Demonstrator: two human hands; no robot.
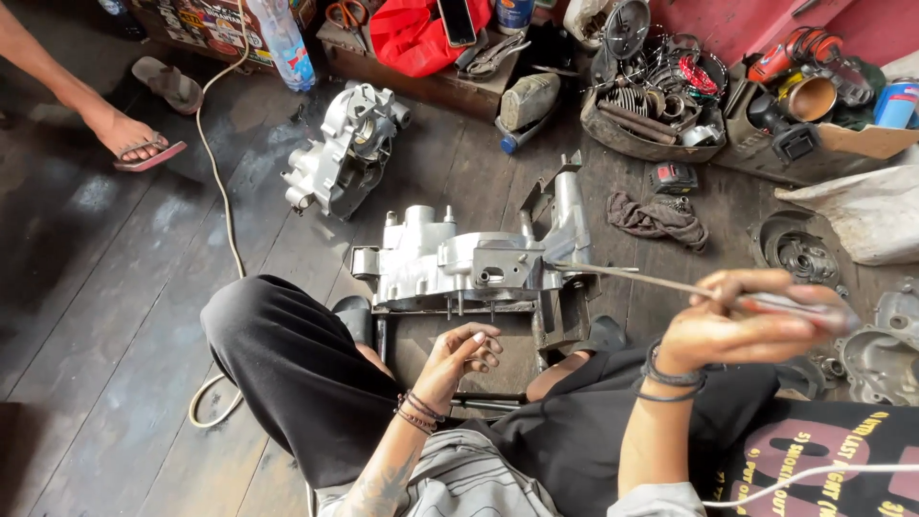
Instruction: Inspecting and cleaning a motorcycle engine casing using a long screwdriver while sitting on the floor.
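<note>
We see a long screwdriver (670, 284) gripped in the right hand (737, 325), fingers wrapped around its red handle, the thin metal shaft pointing left with its tip meeting the silver engine crankcase (459, 263) on the dark plank floor (115, 287). The crankcase sits on a small metal stand just beyond the knees, at the middle of the scene. The left hand (464, 354) hangs near it, loosely curled and holding nothing, beaded bracelets at the wrist. Black trousers cover the raised left knee (287, 364).

Farther left lies a second crankcase half (345, 148). A grey rag (659, 218) lies right of the main case. At the far side we note a basket of springs and metal parts (661, 105), a red cloth (412, 38), a plastic bottle (285, 43). At the right edge sit more engine covers (876, 349). Another person's sandalled foot (134, 139) shows far left. A pale cable (222, 182) runs across the floor.
</note>
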